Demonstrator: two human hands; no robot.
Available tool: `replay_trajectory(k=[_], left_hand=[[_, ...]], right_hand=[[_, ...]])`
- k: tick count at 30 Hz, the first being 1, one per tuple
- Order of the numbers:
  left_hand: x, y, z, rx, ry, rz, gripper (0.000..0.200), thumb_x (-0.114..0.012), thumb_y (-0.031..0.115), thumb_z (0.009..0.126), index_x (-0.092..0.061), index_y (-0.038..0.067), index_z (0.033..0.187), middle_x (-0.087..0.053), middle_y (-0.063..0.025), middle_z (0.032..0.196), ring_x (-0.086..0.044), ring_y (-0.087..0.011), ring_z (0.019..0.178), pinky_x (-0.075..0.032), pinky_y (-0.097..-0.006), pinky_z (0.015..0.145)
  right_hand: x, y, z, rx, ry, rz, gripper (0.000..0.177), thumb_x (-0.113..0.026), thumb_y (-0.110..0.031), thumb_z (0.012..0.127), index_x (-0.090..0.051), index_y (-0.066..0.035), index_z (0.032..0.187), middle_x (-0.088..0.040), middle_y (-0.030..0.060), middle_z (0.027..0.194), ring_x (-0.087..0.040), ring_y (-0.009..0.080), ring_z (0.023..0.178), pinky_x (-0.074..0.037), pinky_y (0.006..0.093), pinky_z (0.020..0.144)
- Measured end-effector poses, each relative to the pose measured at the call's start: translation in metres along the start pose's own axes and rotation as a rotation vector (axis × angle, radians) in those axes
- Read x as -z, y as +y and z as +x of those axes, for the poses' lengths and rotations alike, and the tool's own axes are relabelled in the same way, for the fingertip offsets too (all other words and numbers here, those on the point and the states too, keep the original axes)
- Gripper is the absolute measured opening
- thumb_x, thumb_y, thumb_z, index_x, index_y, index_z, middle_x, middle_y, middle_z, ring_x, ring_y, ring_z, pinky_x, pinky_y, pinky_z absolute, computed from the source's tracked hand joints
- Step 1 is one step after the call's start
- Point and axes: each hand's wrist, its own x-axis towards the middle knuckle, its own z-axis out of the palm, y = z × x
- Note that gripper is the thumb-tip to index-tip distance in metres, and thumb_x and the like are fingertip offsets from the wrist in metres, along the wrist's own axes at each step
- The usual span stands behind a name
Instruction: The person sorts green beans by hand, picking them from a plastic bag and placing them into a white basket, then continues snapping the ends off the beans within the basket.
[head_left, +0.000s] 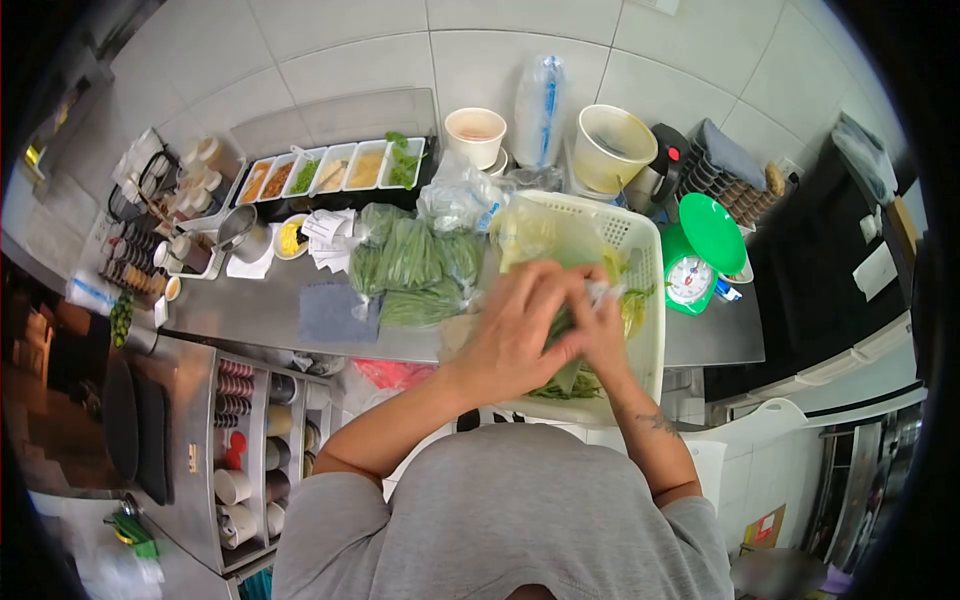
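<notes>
Both hands meet over a pale green perforated basket (648,262). My left hand (512,318) has its fingers bent in against the other hand, gathered at the top of a clear plastic bag. My right hand (598,328) pinches that plastic bag (602,292), with whitish film showing between the fingers. Dark green leaves show beneath the hands, though the bag's lower part is mostly hidden. Loose leafy greens (568,387) lie in the basket. Several bags of green vegetables (410,258) are piled left of the basket.
A green dial scale (690,280) stands right of the basket. Behind are a yellowish tub (612,150), a white tub (476,136) and a wrapped sleeve (540,112). Trays of toppings (330,170), a metal pot (243,232) and a blue-grey cloth (338,312) are on the left.
</notes>
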Motion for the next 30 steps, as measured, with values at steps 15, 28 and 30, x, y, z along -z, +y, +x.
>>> replay_trajectory(k=[15, 28, 30], left_hand=[[0.071, -0.080, -0.038, 0.672, 0.390, 0.184, 0.084, -0.064, 0.007, 0.065, -0.023, 0.000, 0.138, -0.045, -0.0276, 0.126, -0.046, -0.0409, 0.116, -0.039, -0.0409, 0.096], [0.064, -0.197, -0.022, 0.567, 0.001, 0.696, 0.082, -0.068, 0.041, 0.074, -0.032, 0.002, 0.136, -0.042, -0.0224, 0.129, -0.042, -0.0385, 0.117, -0.029, -0.0521, 0.096], [0.065, -0.193, -0.009, 0.431, 0.126, 0.461, 0.084, -0.069, 0.040, 0.075, -0.030, -0.001, 0.137, -0.042, -0.0209, 0.132, -0.042, -0.0361, 0.119, -0.031, -0.0478, 0.097]], right_hand=[[-0.089, -0.008, 0.139, 0.281, -0.039, -0.113, 0.052, -0.063, -0.021, 0.083, -0.042, -0.007, 0.129, -0.047, 0.0175, 0.127, -0.056, 0.0285, 0.103, -0.047, 0.0340, 0.082], [-0.056, -0.022, 0.203, 0.183, -0.173, 0.027, 0.018, -0.062, -0.016, 0.085, -0.061, 0.001, 0.086, -0.062, 0.0039, 0.074, -0.053, 0.0093, 0.064, -0.043, 0.0257, 0.057], [-0.046, -0.030, 0.197, 0.174, -0.072, 0.166, 0.016, -0.060, -0.016, 0.086, -0.059, 0.000, 0.086, -0.061, 0.0018, 0.072, -0.053, 0.0096, 0.063, -0.042, 0.0256, 0.056]])
